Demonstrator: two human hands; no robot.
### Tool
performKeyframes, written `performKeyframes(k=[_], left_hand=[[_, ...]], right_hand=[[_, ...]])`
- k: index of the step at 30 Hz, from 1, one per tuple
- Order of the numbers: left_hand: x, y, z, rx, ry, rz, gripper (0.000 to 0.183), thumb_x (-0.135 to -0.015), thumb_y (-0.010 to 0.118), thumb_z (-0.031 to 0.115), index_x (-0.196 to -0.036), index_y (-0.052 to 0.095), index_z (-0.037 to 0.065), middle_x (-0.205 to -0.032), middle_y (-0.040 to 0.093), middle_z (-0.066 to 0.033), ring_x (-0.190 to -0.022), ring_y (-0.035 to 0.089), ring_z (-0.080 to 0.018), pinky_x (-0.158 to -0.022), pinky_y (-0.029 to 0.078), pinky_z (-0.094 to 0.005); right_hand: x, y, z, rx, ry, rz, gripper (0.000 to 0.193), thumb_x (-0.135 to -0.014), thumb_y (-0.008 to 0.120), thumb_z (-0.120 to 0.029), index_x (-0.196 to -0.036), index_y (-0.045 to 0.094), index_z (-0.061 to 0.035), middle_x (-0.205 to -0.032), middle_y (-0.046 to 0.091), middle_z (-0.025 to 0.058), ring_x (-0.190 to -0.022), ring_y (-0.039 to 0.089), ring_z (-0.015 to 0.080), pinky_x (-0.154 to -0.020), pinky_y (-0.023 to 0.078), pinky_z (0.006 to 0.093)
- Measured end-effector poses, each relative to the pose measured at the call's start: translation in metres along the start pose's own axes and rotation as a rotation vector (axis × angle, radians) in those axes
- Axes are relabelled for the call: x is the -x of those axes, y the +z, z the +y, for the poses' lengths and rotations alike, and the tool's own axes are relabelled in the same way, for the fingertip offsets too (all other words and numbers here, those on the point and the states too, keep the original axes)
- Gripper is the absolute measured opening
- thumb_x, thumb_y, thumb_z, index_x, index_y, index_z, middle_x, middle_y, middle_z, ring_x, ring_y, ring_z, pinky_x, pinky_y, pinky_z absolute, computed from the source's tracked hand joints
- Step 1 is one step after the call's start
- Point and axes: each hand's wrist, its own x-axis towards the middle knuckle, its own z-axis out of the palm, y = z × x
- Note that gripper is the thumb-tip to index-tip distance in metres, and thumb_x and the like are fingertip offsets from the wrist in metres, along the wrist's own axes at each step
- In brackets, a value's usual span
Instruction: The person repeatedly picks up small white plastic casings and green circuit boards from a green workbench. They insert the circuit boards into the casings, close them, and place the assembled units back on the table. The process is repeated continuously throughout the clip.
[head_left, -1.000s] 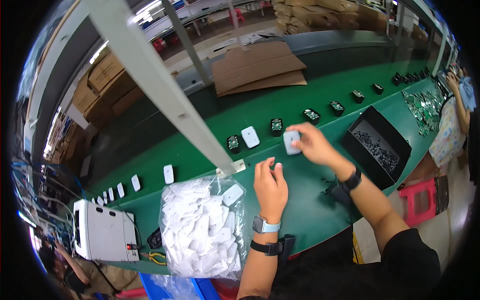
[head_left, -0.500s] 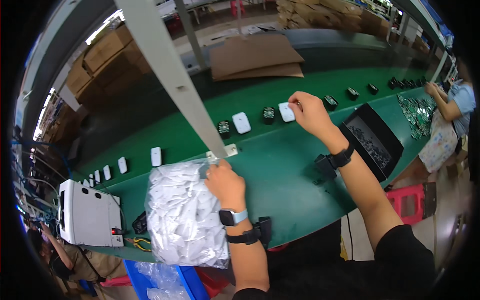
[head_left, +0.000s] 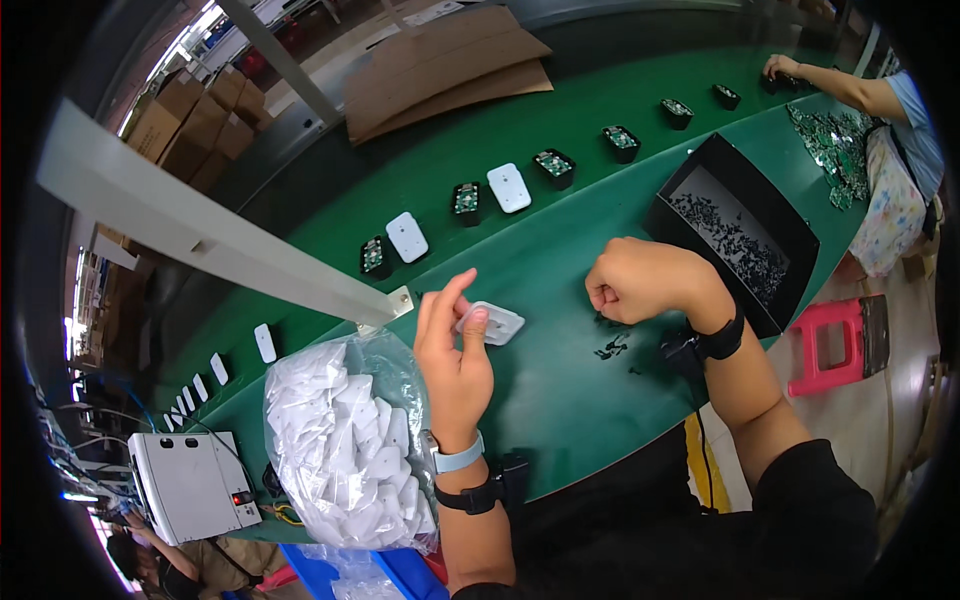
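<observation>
Between the thumb and fingers of my left hand (head_left: 450, 360) is a white plastic cover (head_left: 498, 325), its hollow inner side turned up above the green bench. My right hand (head_left: 650, 282) is curled with its fingertips drawn in, over the bench beside a few small black parts (head_left: 612, 347); what it pinches, if anything, is hidden. A clear bag (head_left: 345, 440) full of white covers lies left of my left forearm. Beyond my hands, a row on the green belt holds black housings with circuit boards (head_left: 466, 203) and white covers (head_left: 509, 188).
A black box (head_left: 735, 225) of small black parts stands right of my right hand. A pale metal post (head_left: 215, 255) rises at the left, near a white machine (head_left: 190, 485). At the far right, a co-worker's hand (head_left: 782, 67) reaches the belt beside piled circuit boards (head_left: 835, 150).
My left hand has left the bag and now holds a white cover. My right hand has let go of the cover on the belt and drawn back to the small parts. The view has shifted.
</observation>
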Motion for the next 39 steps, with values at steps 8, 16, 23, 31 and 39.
performKeyframes(k=[8,16,23,31,39], left_hand=[[0.003,0.030,-0.031,0.584,-0.498,0.082,0.019,-0.103,0.054,0.012,-0.114,0.064,0.000,-0.098,0.062,-0.0051,-0.086,0.059,-0.0115,-0.077,0.048,-0.0267],[0.001,0.030,-0.022,0.744,-0.537,0.135,0.012,-0.103,0.051,0.011,-0.108,0.057,0.001,-0.092,0.062,-0.0076,-0.071,0.058,-0.0136,-0.056,0.043,-0.0255],[0.000,0.033,-0.019,0.744,-0.537,0.219,0.015,-0.103,0.054,0.014,-0.112,0.056,0.002,-0.100,0.062,-0.0091,-0.083,0.064,-0.0174,-0.064,0.052,-0.0288],[0.000,0.032,-0.018,0.796,-0.535,0.130,0.028,-0.098,0.057,0.005,-0.125,0.053,-0.004,-0.116,0.064,-0.0157,-0.101,0.067,-0.0243,-0.082,0.060,-0.0354],[0.004,0.046,-0.003,0.734,-0.545,0.039,0.027,-0.096,0.058,-0.001,-0.121,0.059,-0.010,-0.112,0.067,-0.0185,-0.098,0.069,-0.0239,-0.082,0.063,-0.0373]], right_hand=[[0.013,0.004,0.011,0.023,0.012,0.005,0.008,-0.071,0.064,-0.009,-0.073,0.070,-0.0036,-0.063,0.066,0.0097,-0.060,0.065,0.0290,-0.056,0.050,0.0371],[0.010,0.006,0.011,-0.062,0.028,-0.022,0.009,-0.072,0.063,-0.007,-0.075,0.070,-0.0032,-0.066,0.067,0.0099,-0.062,0.065,0.0288,-0.058,0.050,0.0370],[0.008,0.007,0.011,-0.092,0.021,0.004,0.013,-0.068,0.062,-0.001,-0.078,0.071,-0.0004,-0.072,0.069,0.0160,-0.068,0.066,0.0349,-0.060,0.052,0.0420],[0.007,0.002,0.009,-0.037,0.062,0.008,0.010,-0.071,0.063,-0.006,-0.076,0.069,0.0002,-0.069,0.067,0.0141,-0.063,0.065,0.0315,-0.059,0.051,0.0393],[-0.008,0.012,-0.005,-0.311,-0.309,0.480,0.010,-0.074,0.069,-0.008,-0.078,0.064,-0.0005,-0.073,0.063,0.0092,-0.069,0.063,0.0265,-0.064,0.051,0.0358]])
